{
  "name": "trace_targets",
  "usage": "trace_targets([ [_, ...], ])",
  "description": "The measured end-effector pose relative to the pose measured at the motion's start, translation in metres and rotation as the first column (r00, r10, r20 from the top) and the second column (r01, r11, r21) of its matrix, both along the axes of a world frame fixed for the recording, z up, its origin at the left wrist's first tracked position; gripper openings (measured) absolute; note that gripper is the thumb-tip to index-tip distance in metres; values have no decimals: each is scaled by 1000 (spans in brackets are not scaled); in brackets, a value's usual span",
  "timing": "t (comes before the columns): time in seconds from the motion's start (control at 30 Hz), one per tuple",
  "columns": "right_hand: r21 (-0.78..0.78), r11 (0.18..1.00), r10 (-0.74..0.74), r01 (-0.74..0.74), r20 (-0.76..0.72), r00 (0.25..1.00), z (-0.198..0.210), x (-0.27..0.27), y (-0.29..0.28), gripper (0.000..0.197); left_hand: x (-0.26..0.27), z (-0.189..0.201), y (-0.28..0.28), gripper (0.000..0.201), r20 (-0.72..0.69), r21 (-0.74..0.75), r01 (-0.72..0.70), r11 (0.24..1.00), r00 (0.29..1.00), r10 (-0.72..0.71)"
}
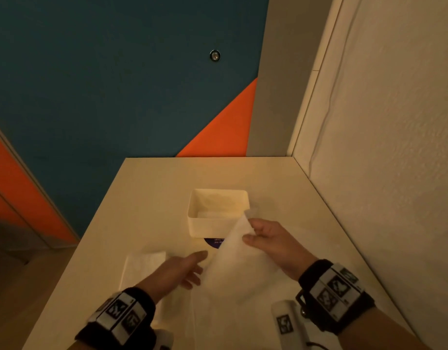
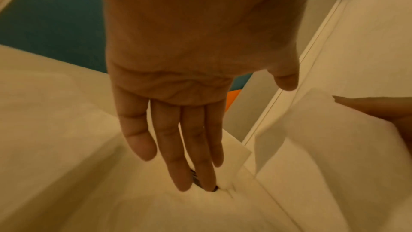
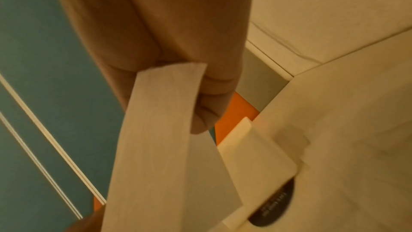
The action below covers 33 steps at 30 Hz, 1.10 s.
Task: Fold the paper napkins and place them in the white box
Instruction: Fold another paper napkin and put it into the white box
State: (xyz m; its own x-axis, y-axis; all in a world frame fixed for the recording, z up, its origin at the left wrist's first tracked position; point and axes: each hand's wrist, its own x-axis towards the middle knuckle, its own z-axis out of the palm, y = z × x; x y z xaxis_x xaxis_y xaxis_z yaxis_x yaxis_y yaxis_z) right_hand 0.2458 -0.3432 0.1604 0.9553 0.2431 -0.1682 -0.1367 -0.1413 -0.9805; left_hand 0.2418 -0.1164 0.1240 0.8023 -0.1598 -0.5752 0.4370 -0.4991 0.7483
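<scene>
A white paper napkin [image 1: 233, 276] stands lifted off the table, its upper corner pinched by my right hand [image 1: 258, 236] just in front of the white box [image 1: 217, 224]. The right wrist view shows that napkin [image 3: 156, 147] hanging from my curled fingers [image 3: 207, 108], with the box [image 3: 263, 168] to the right. My left hand [image 1: 190, 266] reaches in with straight fingers beside the napkin's left edge; whether it touches is unclear. In the left wrist view its fingers [image 2: 187, 147] are stretched out over the table. A paper lies inside the box. More napkins [image 1: 142, 267] lie flat at left.
The cream table [image 1: 154, 198] ends at a blue and orange wall behind and a pale wall [image 1: 382, 173] close on the right. A dark round sticker [image 1: 214, 242] lies on the table under the box's front edge. The table's left edge drops to the floor.
</scene>
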Motion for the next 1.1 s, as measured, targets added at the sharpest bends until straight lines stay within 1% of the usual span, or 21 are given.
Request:
trace_targets([
  [0.03,43,999,-34,33,24,999,5,0,0,22,1,1,-5,72,-10,-51,-8,999,1000,7],
  [0.07,90,994,-63,59,41,997,9,1,1,23,2,2,-8,72,-13,-148,-36,988,999,34],
  [0.1,141,986,-92,84,48,995,12,1,1,23,2,5,-13,66,-22,-297,-83,951,997,80],
  [0.17,232,964,-147,131,51,988,17,1,-1,25,2,17,-21,46,-75,-560,-170,811,985,155],
  [0.2,263,953,-169,150,49,984,19,1,-2,25,4,23,-24,41,-66,-626,-172,761,984,168],
  [0.23,286,944,-182,162,44,982,20,1,-4,25,6,26,-26,39,-33,-662,-162,732,982,188],
  [0.3,309,935,-192,172,34,981,20,0,-8,27,9,37,-29,35,54,-686,-159,710,962,267],
  [0.37,295,938,-198,180,31,980,19,-1,-13,28,12,45,-31,29,145,-681,-142,718,936,322],
  [0.47,312,928,-216,203,6,976,18,-3,-18,32,15,53,-32,21,233,-679,-91,729,914,331],
  [0.57,367,909,-210,198,-7,978,19,-5,-21,33,17,58,-29,23,253,-687,-67,723,911,325],
  [0.63,384,905,-197,182,0,980,19,-6,-23,31,19,58,-26,21,230,-691,-86,718,915,331],
  [0.73,399,900,-197,176,13,980,23,-8,-24,25,21,57,-21,20,195,-672,-111,732,927,320],
  [0.83,436,881,-211,183,16,977,25,-7,-25,16,22,61,-19,30,192,-658,-99,747,937,293],
  [0.87,450,873,-216,188,11,976,27,-7,-26,15,22,63,-19,29,193,-661,-94,744,938,290],
  [0.9,458,869,-212,186,7,977,25,-5,-29,29,21,66,-19,30,206,-656,-80,750,938,280],
  [0.93,457,872,-198,179,-7,980,28,-5,-30,39,21,66,-20,31,240,-636,-60,770,932,270],
  [0.97,462,869,-186,177,-27,982,28,-5,-32,38,21,66,-22,24,287,-608,-40,793,920,266],
  [1.0,475,862,-178,180,-50,983,31,-7,-31,33,20,64,-23,15,327,-591,-31,806,904,275],
  [1.03,486,854,-178,184,-60,982,31,-6,-32,31,20,62,-24,12,361,-581,-29,814,886,290],
  [1.1,473,858,-191,199,-66,979,29,-6,-30,31,21,57,-26,21,392,-576,-30,817,867,308],
])
